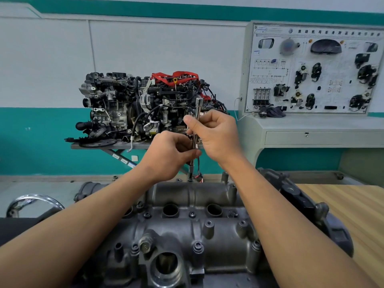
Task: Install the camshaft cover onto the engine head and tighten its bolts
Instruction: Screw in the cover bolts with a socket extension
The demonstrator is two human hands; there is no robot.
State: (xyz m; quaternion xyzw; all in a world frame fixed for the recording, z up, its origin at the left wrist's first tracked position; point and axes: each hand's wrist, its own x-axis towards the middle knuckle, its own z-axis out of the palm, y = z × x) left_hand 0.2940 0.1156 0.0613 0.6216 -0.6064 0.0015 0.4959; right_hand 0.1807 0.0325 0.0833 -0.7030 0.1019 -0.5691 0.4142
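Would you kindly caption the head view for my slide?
Left hand and right hand grip a socket wrench, tip down at the camshaft cover.

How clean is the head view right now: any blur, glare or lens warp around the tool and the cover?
Head view: soft even light, no hard shadows; left hand, right hand, driver and camshaft cover look sharp; wide-angle warp bends the wall stripe; slight shine on the chrome ring; display board lettering too soft to read.
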